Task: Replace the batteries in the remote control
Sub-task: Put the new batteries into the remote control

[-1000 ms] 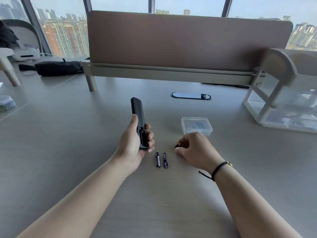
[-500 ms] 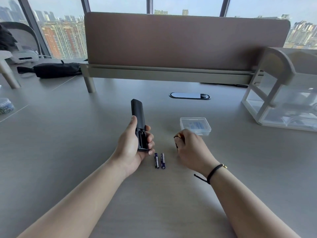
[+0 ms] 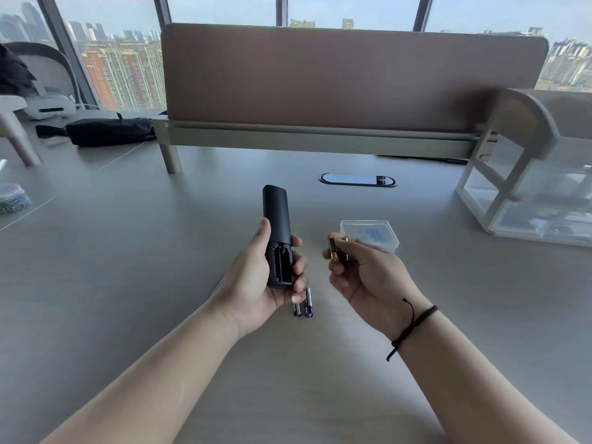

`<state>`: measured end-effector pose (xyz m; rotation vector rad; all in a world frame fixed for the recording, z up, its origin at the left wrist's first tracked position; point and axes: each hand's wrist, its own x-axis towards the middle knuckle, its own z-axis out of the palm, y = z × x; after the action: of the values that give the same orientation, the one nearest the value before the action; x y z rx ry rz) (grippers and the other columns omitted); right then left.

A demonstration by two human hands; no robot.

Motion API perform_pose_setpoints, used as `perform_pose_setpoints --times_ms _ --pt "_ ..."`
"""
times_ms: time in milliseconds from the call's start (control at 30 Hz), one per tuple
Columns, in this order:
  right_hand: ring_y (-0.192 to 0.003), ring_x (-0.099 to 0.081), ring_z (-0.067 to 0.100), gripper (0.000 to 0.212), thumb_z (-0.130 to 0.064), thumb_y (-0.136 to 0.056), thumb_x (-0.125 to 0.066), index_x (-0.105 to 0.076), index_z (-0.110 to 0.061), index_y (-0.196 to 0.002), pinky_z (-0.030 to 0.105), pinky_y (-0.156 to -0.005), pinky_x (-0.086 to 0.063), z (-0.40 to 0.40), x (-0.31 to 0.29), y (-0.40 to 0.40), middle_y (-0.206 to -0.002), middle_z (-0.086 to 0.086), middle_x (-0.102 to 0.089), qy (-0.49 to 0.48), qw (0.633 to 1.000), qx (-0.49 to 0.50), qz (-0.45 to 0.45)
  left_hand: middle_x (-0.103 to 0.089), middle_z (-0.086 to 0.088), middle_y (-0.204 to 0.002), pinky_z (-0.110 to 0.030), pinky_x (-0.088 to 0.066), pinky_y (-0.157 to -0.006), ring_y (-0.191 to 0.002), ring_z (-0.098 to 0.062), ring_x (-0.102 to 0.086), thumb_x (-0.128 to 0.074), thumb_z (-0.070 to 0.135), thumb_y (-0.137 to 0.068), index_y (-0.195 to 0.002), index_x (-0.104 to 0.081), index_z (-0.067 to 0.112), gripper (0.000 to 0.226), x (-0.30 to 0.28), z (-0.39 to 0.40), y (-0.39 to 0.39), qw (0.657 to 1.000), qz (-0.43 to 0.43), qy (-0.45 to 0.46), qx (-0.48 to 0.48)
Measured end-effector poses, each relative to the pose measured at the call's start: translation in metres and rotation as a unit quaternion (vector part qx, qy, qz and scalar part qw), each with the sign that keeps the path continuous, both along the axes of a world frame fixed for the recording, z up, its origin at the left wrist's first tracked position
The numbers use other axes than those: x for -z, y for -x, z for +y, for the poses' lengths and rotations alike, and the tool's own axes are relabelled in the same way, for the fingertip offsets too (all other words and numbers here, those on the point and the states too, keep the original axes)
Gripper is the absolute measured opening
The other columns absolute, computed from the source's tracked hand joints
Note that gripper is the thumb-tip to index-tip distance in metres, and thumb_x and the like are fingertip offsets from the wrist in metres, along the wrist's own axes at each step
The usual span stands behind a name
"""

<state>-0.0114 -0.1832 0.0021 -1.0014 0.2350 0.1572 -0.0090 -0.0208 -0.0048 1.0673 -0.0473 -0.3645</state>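
While the left hand [image 3: 256, 283] grips the black remote control [image 3: 277, 232] above the desk [image 3: 128, 283], thumb on one edge and fingers curled round the other, the battery bay [image 3: 281, 262] faces up, uncovered, with no cells seated; a spring shows at its far end. Right hand [image 3: 365, 277] is raised just beside it, fingers curled round two gold-and-black batteries [image 3: 336, 249]; their lower ends are hidden in the palm. Two blue-and-silver batteries [image 3: 304, 304] lie side by side on the desk below the remote, upper ends covered by the left fingers. Clear lidded plastic box [image 3: 373, 233] sits behind the right hand; bluish contents, not identifiable. At the right edge, a translucent organiser [image 3: 525, 200] is cut off, its contents blurred. At far left, a jar [image 3: 12, 198] of small items is partly cropped.
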Motion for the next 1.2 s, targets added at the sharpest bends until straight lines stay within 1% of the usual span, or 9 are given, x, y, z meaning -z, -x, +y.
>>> perform_pose_setpoints --times_ms 367,633,733,833,900,967,1033,1133,1200 --pt "-0.047 -0.057 0.014 0.006 -0.004 -0.096 -0.059 -0.057 -0.005 -0.091 0.021 -0.045 -0.054 -0.004 0.002 -0.001 -0.065 0.01 -0.062 -0.094 0.992 -0.046 0.065 -0.047 -0.011 -0.064 -0.027 -0.034 -0.045 -0.048 -0.023 -0.043 -0.031 0.06 -0.098 -0.101 -0.049 0.01 0.053 0.0 -0.002 0.002 1.0 -0.002 -0.014 0.003" --pt "-0.055 -0.069 0.017 0.007 -0.002 -0.092 -0.064 -0.063 -0.007 -0.087 0.025 -0.05 -0.059 -0.004 0.0 0.003 -0.071 0.011 -0.061 -0.089 0.992 -0.036 0.081 -0.047 -0.011 -0.063 -0.027 -0.035 -0.044 -0.048 -0.023 -0.043 -0.03 0.059 -0.099 -0.103 -0.049 0.011 0.052 -0.002 -0.002 0.002 1.0 -0.002 -0.015 -0.001" --pt "-0.053 -0.069 0.017 0.008 0.001 -0.092 -0.063 -0.063 -0.006 -0.089 0.025 -0.05 -0.059 -0.002 -0.002 0.006 -0.066 0.011 -0.063 -0.064 0.996 -0.041 0.056 -0.048 -0.011 -0.064 -0.027 -0.036 -0.044 -0.047 -0.023 -0.044 -0.029 0.059 -0.099 -0.103 -0.049 0.01 0.053 -0.002 -0.001 0.003 1.0 -0.006 -0.018 -0.002" --pt "-0.052 -0.067 0.017 0.013 0.002 -0.088 -0.067 -0.061 -0.005 -0.097 0.025 -0.051 -0.06 0.001 -0.006 0.01 -0.073 0.015 -0.065 -0.029 0.996 -0.078 0.001 -0.054 -0.011 -0.067 -0.029 -0.038 -0.044 -0.048 -0.025 -0.048 -0.03 0.059 -0.098 -0.103 -0.052 0.009 0.055 0.0 -0.003 0.003 0.999 -0.025 -0.047 -0.008" --pt "-0.052 -0.064 0.019 0.02 0.0 -0.079 -0.074 -0.059 -0.006 -0.092 0.025 -0.051 -0.059 0.004 -0.009 0.016 -0.079 0.023 -0.06 0.002 0.994 -0.105 -0.032 -0.058 -0.01 -0.07 -0.03 -0.04 -0.045 -0.049 -0.025 -0.051 -0.032 0.061 -0.096 -0.103 -0.055 0.009 0.057 0.001 -0.005 0.004 0.997 -0.046 -0.062 -0.02" --pt "-0.048 -0.061 0.02 0.02 0.003 -0.082 -0.072 -0.055 -0.006 -0.076 0.024 -0.045 -0.056 0.011 -0.013 0.022 -0.084 0.028 -0.054 0.042 0.988 -0.132 -0.063 -0.057 -0.009 -0.074 -0.029 -0.04 -0.045 -0.05 -0.024 -0.051 -0.034 0.065 -0.089 -0.104 -0.056 0.011 0.06 0.002 -0.007 0.005 0.995 -0.073 -0.067 -0.033" --pt "-0.04 -0.058 0.019 0.034 0.009 -0.088 -0.065 -0.047 -0.008 -0.065 0.021 -0.037 -0.047 0.017 -0.017 0.028 -0.086 0.031 -0.051 0.074 0.983 -0.148 -0.077 -0.055 -0.009 -0.077 -0.027 -0.038 -0.043 -0.05 -0.021 -0.049 -0.034 0.067 -0.086 -0.107 -0.056 0.011 0.064 0.003 -0.007 0.006 0.991 -0.096 -0.079 -0.043" --pt "-0.033 -0.052 0.015 0.042 0.011 -0.091 -0.058 -0.038 -0.013 -0.063 0.017 -0.028 -0.033 0.019 -0.016 0.031 -0.09 0.028 -0.05 0.048 0.986 -0.149 -0.052 -0.052 -0.008 -0.079 -0.023 -0.032 -0.042 -0.047 -0.016 -0.046 -0.028 0.067 -0.091 -0.107 -0.056 0.013 0.063 0.003 -0.008 0.008 0.987 -0.103 -0.111 -0.053" --pt "-0.034 -0.045 0.01 0.046 0.009 -0.089 -0.062 -0.035 -0.016 -0.061 0.016 -0.03 -0.024 0.017 -0.014 0.029 -0.079 0.022 -0.053 0.079 0.985 -0.142 -0.05 -0.053 -0.008 -0.081 -0.022 -0.032 -0.042 -0.047 -0.015 -0.046 -0.025 0.066 -0.094 -0.106 -0.056 0.014 0.061 0.003 -0.009 0.009 0.987 -0.09 -0.121 -0.057"
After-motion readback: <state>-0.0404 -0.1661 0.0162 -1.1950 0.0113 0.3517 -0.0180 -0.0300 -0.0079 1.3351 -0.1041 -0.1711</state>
